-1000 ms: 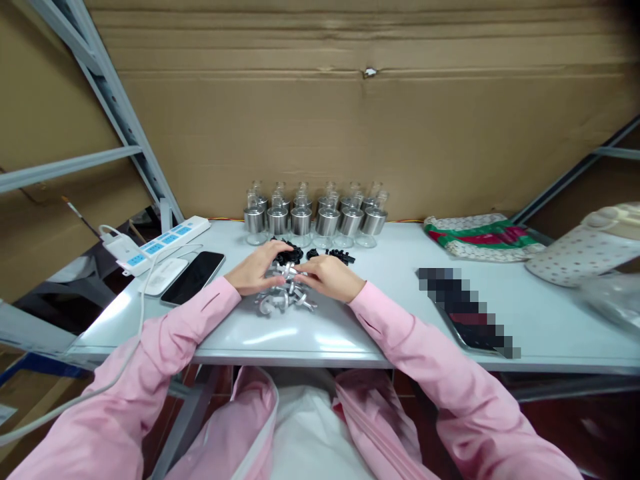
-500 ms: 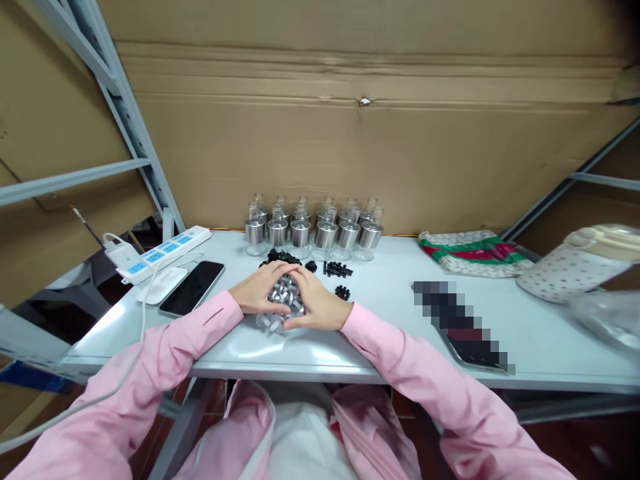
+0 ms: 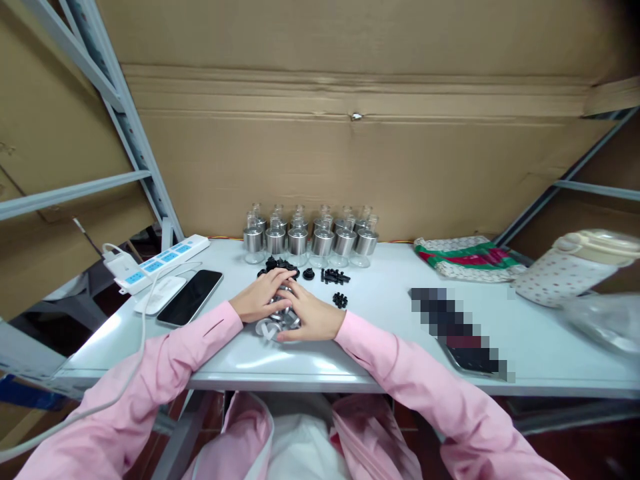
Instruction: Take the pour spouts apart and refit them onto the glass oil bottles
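My left hand (image 3: 261, 298) and my right hand (image 3: 311, 317) lie cupped together over a small heap of silver metal parts (image 3: 274, 324) on the white table (image 3: 380, 320). Both hands have their fingers curled round the heap, the left partly on top of the right. Most of the parts are hidden under my hands. Just beyond them lie several small black plastic parts (image 3: 334, 277). Two rows of small glass bottles with silver collars (image 3: 309, 237) stand at the back of the table.
A black phone (image 3: 191, 297), a white flat device (image 3: 160, 295) and a white power strip (image 3: 157, 255) lie at the left. At the right are a blurred-out dark object (image 3: 457, 327), a folded patterned cloth (image 3: 467, 257) and a dotted flask (image 3: 575, 267). Cardboard lines the back wall.
My hands have drawn the scattered silver parts into a tight heap and closed over it, sliding it slightly toward me. The camera has tilted so the table sits lower in view.
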A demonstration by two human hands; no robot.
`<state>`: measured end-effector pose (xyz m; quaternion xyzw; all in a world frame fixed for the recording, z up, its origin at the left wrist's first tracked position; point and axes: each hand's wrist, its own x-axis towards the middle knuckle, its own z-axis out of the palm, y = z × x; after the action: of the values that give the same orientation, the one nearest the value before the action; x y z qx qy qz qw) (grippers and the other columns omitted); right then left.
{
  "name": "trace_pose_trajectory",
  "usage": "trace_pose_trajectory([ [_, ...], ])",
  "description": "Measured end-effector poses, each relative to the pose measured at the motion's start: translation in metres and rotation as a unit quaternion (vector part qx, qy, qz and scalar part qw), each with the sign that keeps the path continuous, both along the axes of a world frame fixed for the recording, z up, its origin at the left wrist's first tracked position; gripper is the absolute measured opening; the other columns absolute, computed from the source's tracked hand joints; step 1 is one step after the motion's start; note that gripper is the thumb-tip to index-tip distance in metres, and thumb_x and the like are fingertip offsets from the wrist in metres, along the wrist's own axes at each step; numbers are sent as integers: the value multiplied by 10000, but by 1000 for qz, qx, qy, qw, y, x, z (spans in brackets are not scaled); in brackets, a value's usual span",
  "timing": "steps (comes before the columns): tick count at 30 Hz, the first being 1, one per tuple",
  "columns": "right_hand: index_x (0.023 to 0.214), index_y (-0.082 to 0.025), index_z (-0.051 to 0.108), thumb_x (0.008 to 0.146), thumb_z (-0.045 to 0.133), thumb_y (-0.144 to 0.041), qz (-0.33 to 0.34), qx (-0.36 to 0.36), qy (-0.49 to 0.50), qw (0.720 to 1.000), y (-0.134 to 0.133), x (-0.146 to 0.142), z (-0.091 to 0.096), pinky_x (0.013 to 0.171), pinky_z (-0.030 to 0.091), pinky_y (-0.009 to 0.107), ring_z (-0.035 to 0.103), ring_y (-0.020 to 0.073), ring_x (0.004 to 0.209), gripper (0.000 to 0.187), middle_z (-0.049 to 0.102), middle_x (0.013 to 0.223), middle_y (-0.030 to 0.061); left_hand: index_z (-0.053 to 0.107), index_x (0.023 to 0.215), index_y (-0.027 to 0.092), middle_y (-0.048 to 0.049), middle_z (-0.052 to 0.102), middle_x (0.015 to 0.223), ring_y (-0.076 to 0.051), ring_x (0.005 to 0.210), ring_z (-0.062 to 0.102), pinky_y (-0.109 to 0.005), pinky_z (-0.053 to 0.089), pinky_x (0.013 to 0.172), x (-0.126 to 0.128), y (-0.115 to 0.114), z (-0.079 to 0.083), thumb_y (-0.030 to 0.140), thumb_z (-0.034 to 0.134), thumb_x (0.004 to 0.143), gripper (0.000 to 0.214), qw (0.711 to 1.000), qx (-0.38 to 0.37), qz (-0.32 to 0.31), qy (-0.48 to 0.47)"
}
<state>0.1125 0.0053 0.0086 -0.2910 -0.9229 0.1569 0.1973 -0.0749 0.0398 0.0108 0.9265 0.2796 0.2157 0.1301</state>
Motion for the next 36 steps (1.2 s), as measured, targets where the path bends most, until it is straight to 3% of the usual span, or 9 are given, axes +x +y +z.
trace_pose_trajectory([
  [7, 1346, -157, 331, 784, 583, -503, -11, 15, 12, 1000, 4, 2, -9, 1087, 249, 507, 257, 302, 1336, 706, 320, 1373, 186, 305, 1369, 184, -161, 394, 1329, -279, 1254, 383, -475, 321, 1048, -1, 1, 3, 535, 339, 897, 589, 1000, 3, 21, -5],
  [15, 1387, -152, 257, 765, 564, -575, -25, 24, 4, 999, 4, 1, -9, 1079, 251, 523, 222, 312, 1358, 812, 256, 1427, 210, 310, 1367, 194, -153, 411, 1322, -271, 1236, 397, -468, 329, 1035, 0, 0, 2, 494, 353, 908, 550, 999, 20, 37, -7],
  [22, 1332, -124, 386, 697, 611, -616, -22, 34, -20, 999, -4, 2, 5, 1089, 236, 517, 183, 331, 1379, 834, 271, 1437, 226, 339, 1339, 194, -131, 451, 1297, -243, 1222, 413, -425, 323, 1029, -3, 2, 4, 451, 285, 937, 480, 996, 50, 59, -46],
  [26, 1294, -221, 473, 704, 593, -631, 10, 55, -68, 996, -8, -6, 11, 1057, 200, 606, 159, 370, 1378, 728, 268, 1460, 175, 404, 1264, 184, -107, 526, 1214, -222, 1139, 485, -401, 349, 977, -2, 1, 7, 417, 247, 948, 423, 982, 89, 134, -101],
  [30, 1261, -231, 511, 769, 529, -614, 23, 82, -100, 991, -10, -15, 10, 1042, 184, 635, 212, 377, 1356, 623, 379, 1405, 149, 451, 1184, 180, -74, 583, 1089, -197, 984, 560, -390, 357, 929, -1, 2, 8, 382, 275, 945, 359, 961, 106, 212, -139],
  [36, 1206, -220, 548, 879, 464, -455, 12, 108, -112, 988, -10, -17, 6, 1049, 232, 579, 290, 321, 1328, 412, 448, 1360, 119, 470, 1143, 174, -65, 591, 1058, -192, 951, 566, -374, 367, 905, -1, 3, 7, 358, 326, 936, 313, 960, 110, 220, -138],
])
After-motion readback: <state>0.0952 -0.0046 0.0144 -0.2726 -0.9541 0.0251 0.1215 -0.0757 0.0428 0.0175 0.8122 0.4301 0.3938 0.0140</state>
